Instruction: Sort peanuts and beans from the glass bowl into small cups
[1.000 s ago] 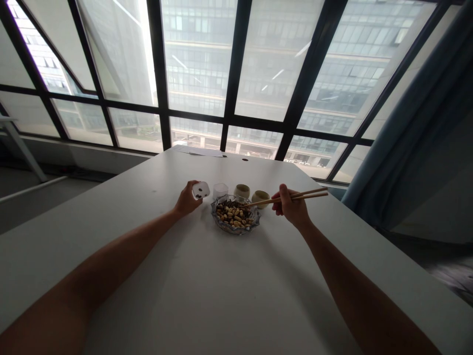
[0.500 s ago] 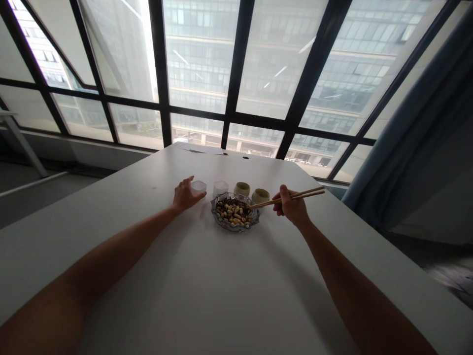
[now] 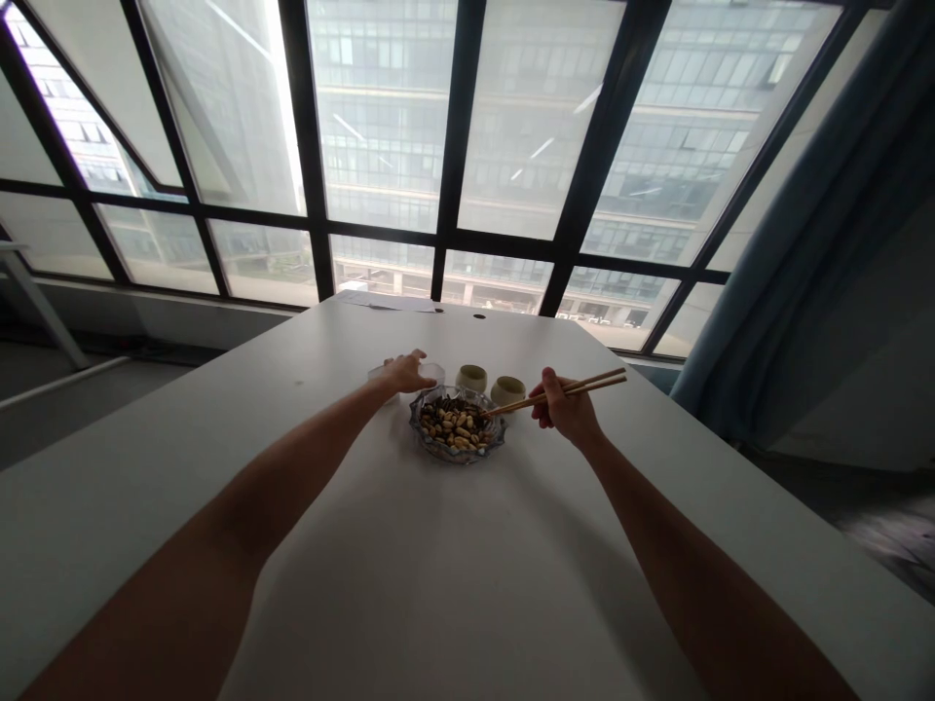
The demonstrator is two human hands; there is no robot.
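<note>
A clear glass bowl (image 3: 457, 454) with a wavy rim holds pale nuts in shells (image 3: 460, 428) and darker seeds (image 3: 442, 401). My right hand (image 3: 566, 407) is closed on a pair of wooden chopsticks (image 3: 595, 381), whose tips reach into the bowl's right side. Behind the bowl's left rim, my left hand (image 3: 404, 373) has its thumb and fingers apart beside a translucent cup (image 3: 433, 372); whether it touches the cup, I cannot tell. Another translucent cup (image 3: 375, 373) is mostly hidden behind that hand. Two yellow-green cups (image 3: 472, 378) (image 3: 507, 391) stand behind the bowl.
The white table (image 3: 409, 584) runs toward a wall of dark-framed windows (image 3: 387, 258). Papers (image 3: 387, 302) lie at its far edge, near small dark holes (image 3: 479, 315). A blue curtain (image 3: 760, 321) hangs at the right, and a white metal frame (image 3: 48, 307) stands at the left.
My left hand has moved right, from the leftmost translucent cup to the one next to it. My right hand keeps the chopsticks in the bowl. The whole view has shifted slightly.
</note>
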